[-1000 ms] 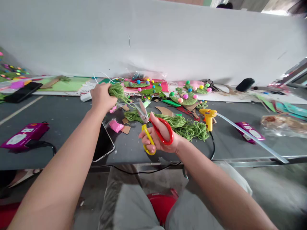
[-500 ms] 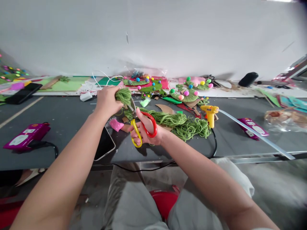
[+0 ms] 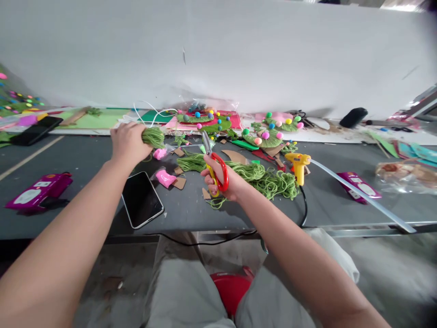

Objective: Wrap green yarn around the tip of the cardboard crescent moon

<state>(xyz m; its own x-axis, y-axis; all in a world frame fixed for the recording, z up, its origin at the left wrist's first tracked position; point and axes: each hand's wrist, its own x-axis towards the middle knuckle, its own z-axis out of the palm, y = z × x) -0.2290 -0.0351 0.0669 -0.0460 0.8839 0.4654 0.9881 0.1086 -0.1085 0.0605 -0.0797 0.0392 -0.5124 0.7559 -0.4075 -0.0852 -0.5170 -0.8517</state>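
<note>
My left hand [image 3: 128, 142] is closed round a bundle of green yarn [image 3: 153, 137], whose cut end sticks out to the right. In my right hand [image 3: 223, 182] are scissors [image 3: 218, 172] with one red and one yellow handle; the blades look closed and point up and away from me. Under and beside my right hand a long hank of green yarn [image 3: 273, 180] lies loosely on the grey table [image 3: 184, 212]. Bundle and scissors are well apart.
A phone [image 3: 142, 199] lies near the front edge. To the right sit a yellow glue gun [image 3: 298, 165] with a long glue stick and a purple box [image 3: 358, 187]. Pompom-covered green pieces [image 3: 264, 136], pink packets [image 3: 165, 177] and cardboard scraps lie further back.
My left hand has moved left with the yarn bundle, away from the scissors. My right hand has shifted slightly right, and the scissors' blades have come off the yarn and closed.
</note>
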